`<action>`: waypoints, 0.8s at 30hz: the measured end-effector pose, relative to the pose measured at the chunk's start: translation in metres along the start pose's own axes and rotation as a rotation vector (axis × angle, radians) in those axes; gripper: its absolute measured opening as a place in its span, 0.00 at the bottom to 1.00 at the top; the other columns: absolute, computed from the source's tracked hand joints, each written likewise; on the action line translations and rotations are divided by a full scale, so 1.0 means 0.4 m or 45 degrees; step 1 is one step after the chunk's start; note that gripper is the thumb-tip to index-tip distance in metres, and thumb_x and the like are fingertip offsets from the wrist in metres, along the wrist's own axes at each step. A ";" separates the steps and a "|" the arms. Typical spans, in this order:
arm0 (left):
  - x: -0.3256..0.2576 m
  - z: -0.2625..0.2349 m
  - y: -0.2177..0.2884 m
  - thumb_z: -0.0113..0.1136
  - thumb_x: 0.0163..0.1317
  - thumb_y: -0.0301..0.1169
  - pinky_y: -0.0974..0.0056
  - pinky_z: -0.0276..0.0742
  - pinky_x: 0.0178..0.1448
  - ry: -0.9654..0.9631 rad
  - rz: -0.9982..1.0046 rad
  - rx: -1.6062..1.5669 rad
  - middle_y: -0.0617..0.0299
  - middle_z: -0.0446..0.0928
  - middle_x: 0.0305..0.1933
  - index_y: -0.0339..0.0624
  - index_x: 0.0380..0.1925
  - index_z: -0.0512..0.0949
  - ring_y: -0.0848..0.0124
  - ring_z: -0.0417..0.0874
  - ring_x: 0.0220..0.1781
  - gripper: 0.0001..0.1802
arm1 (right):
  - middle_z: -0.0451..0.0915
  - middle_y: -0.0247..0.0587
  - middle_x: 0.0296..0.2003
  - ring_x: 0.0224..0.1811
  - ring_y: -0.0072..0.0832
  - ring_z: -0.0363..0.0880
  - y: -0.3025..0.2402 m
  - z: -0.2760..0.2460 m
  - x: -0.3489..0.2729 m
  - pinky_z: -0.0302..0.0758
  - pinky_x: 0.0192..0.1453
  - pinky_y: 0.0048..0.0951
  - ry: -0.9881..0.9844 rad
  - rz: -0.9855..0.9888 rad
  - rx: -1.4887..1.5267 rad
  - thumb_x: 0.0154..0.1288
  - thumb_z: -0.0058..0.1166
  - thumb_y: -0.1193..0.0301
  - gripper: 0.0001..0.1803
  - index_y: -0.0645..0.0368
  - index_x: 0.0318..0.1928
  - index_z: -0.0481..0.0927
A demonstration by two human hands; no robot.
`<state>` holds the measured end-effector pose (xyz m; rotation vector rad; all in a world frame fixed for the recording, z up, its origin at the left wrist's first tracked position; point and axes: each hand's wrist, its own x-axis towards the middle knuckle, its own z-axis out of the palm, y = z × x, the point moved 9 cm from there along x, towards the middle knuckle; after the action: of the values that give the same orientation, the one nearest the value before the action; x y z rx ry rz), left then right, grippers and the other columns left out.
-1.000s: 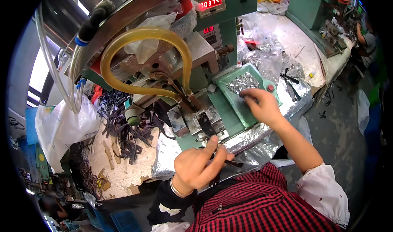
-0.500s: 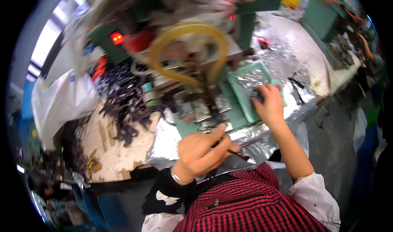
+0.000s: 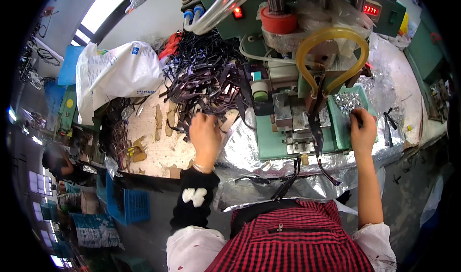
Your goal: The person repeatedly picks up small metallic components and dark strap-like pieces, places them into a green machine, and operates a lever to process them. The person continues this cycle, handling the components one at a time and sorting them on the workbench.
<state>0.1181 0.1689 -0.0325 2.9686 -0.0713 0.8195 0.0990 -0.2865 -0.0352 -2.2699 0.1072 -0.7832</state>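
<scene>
Dark straps [image 3: 206, 80] heaped on the counter [image 3: 158, 147] meet the left hand [image 3: 205, 136], fingers curled into them; the right hand [image 3: 363, 130] pinches into a green tray [image 3: 338, 123] of metal pieces [image 3: 348, 101], seemingly gathering parts to load the press [image 3: 293, 123].

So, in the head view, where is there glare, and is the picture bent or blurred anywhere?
Head view: the window at top left is blown out, the crinkled foil near the left hand glints, straight edges curve toward the dark rim, and the centre is sharp.
</scene>
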 end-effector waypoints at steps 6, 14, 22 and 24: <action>-0.010 0.090 -0.001 0.64 0.52 0.33 0.58 0.72 0.52 -0.151 0.687 0.101 0.56 0.76 0.62 0.51 0.46 0.85 0.59 0.77 0.52 0.18 | 0.86 0.40 0.40 0.42 0.25 0.84 0.018 0.018 -0.003 0.76 0.52 0.24 -0.089 0.147 0.248 0.65 0.61 0.78 0.09 0.64 0.45 0.84; 0.030 -0.057 -0.126 0.64 0.54 0.27 0.57 0.73 0.47 0.324 0.666 0.254 0.61 0.80 0.56 0.48 0.37 0.83 0.61 0.79 0.48 0.10 | 0.85 0.35 0.37 0.40 0.21 0.81 0.083 -0.113 -0.096 0.76 0.51 0.23 0.068 0.238 0.190 0.67 0.59 0.79 0.08 0.64 0.45 0.84; 0.033 0.023 -0.363 0.67 0.62 0.36 0.55 0.76 0.42 0.194 -0.326 0.011 0.59 0.80 0.36 0.46 0.36 0.82 0.57 0.82 0.38 0.08 | 0.83 0.42 0.38 0.42 0.32 0.82 -0.286 -0.036 0.035 0.76 0.51 0.30 -0.140 -0.176 0.571 0.58 0.61 0.80 0.07 0.64 0.38 0.84; 0.037 0.044 -0.368 0.68 0.61 0.43 0.54 0.77 0.43 0.213 -0.460 0.136 0.58 0.81 0.37 0.46 0.37 0.83 0.55 0.82 0.40 0.14 | 0.83 0.42 0.38 0.42 0.31 0.82 -0.300 0.007 0.042 0.76 0.51 0.30 -0.082 -0.173 0.647 0.58 0.61 0.80 0.08 0.64 0.40 0.82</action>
<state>0.1487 0.3138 -0.0468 2.8589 0.5150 1.0371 0.0965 -0.2012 0.0511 -1.8271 -0.2527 -0.7099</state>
